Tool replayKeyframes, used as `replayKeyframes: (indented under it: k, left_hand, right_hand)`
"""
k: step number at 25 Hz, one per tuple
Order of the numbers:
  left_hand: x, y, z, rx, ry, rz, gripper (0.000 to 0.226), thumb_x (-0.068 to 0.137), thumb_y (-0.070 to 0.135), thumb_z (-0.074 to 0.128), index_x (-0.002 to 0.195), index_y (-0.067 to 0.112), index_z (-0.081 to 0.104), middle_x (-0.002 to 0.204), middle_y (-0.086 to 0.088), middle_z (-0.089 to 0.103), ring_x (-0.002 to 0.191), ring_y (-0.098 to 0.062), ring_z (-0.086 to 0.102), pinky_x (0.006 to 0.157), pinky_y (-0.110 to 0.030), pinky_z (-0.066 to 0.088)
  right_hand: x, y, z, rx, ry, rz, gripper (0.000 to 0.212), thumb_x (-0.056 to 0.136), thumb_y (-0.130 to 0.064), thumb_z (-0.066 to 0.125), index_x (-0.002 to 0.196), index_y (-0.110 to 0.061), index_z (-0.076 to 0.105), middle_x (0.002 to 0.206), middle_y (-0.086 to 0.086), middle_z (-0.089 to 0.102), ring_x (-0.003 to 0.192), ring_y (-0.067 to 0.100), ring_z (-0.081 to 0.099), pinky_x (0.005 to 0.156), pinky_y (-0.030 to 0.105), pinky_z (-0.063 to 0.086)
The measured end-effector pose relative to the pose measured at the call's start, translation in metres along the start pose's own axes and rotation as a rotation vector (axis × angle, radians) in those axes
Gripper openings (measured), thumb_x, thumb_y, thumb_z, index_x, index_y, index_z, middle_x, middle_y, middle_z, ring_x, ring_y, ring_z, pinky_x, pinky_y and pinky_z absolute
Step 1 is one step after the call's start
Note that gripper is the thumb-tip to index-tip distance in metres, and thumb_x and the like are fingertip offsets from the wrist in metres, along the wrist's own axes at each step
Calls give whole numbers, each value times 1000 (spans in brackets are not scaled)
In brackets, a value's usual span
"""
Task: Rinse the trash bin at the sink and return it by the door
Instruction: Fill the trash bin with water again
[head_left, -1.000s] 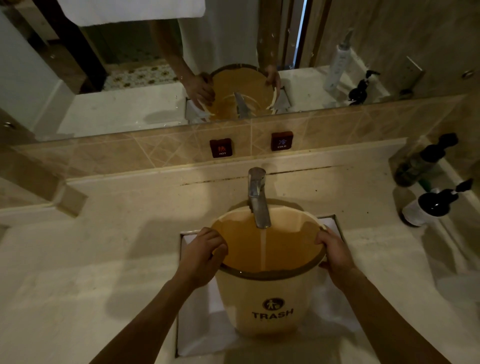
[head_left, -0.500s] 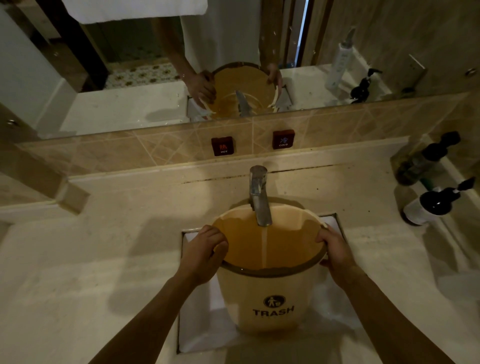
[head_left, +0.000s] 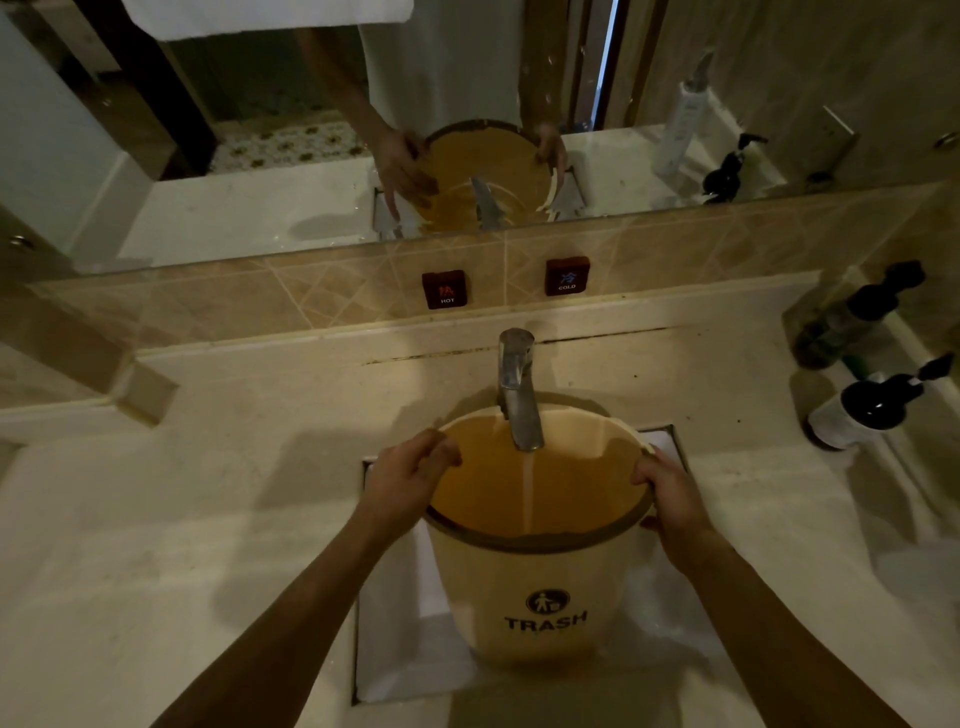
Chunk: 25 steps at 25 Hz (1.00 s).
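Trash bin (head_left: 540, 587), a cream plastic bucket printed with a pictogram and the word TRASH, sits tilted in the white rectangular sink (head_left: 395, 644), its mouth tipped up toward the faucet (head_left: 517, 389). A thin stream of water (head_left: 530, 493) runs from the chrome spout down onto the bin's orange-brown inner wall. The left hand (head_left: 408, 473) grips the rim on its side, fingers curled over the edge and into the opening; the right hand (head_left: 672, 499) holds the opposite rim, fingers wrapped round the outside with the thumb on the lip (both grips closed on the bin). The sink is set into a pale stone counter (head_left: 182, 519). On the tiled backsplash behind the faucet sit two dark square buttons, HOT (head_left: 444, 289) and COLD (head_left: 567, 276). At the counter's right edge stand two dark pump bottles (head_left: 878, 402), one behind the other. Above the tiles, a mirror (head_left: 260, 208) reflects the bin, hands and faucet.
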<state>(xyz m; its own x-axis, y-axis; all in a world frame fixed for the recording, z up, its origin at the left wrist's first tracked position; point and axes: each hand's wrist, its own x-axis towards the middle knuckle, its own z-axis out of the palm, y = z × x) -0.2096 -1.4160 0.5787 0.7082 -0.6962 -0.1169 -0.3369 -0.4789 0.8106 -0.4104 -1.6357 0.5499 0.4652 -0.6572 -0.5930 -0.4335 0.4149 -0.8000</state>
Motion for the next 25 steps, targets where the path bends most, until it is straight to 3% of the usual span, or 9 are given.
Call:
replayKeyframes:
  k: [2,5,8,10,12,14,16,19,25]
  left_hand:
    - [17,11,-2,14,-2,-31,35,97,55,44,96,28,65,91,14,69,81,3,62,68,-25,46]
    - [49,29,3,59,-72,-60,40,97,55,46,113,23,65,98,8,70,90,-7,64,71,-22,46]
    - [74,48,13,4,-218,-102,42,95,61,44,112,28,64,96,11,70,88,-8,65,69,-25,46]
    - [84,55,17,-91,-251,-114,28,96,55,49,104,32,63,95,10,71,81,-6,67,69,-25,47]
    - [90,58,18,-202,-245,-117,12,97,42,57,99,32,62,93,7,72,70,2,67,63,-16,46]
    - [94,59,18,-269,-247,-117,12,97,34,60,103,25,64,96,3,72,68,6,66,59,-9,45]
    - [94,58,18,-285,-262,-123,17,97,32,60,107,20,64,102,-3,72,77,-2,67,67,-16,47]
    - [93,58,19,-307,-274,-144,21,98,31,58,110,15,62,108,-11,71,91,-18,64,84,-36,50]
    - [89,61,23,-361,-277,-159,20,99,28,56,112,13,59,107,-5,67,96,-18,63,83,-32,50]
  right_hand:
    - [-1,-2,1,3,-8,-5,43,60,-28,49,100,-25,66,88,9,58,86,26,53,77,41,43]
    - [-1,-5,0,-10,-3,-18,40,59,-25,49,95,-25,66,84,9,55,81,26,52,73,38,43]
    - [-1,-5,-1,-19,-7,-32,39,59,-24,49,94,-26,67,82,9,53,78,25,51,69,35,42]
    - [0,-4,-2,-30,2,-36,43,59,-24,49,97,-19,67,80,9,51,76,25,50,67,35,41]
    - [1,-2,-2,-36,18,-48,45,58,-23,50,98,-12,66,79,9,50,72,24,48,64,32,39]
    - [0,-4,-1,-31,30,-49,38,58,-22,50,92,-16,67,78,9,51,68,21,49,60,30,39]
    - [0,-5,0,-19,35,-43,36,58,-22,49,89,-18,67,77,9,50,66,20,48,58,29,38]
    - [1,-3,-1,-15,33,-46,42,58,-21,49,95,-9,66,79,10,47,66,22,45,57,29,34]
    - [0,-2,-1,7,13,-58,35,58,-21,50,88,-18,68,66,7,46,63,20,45,56,27,35]
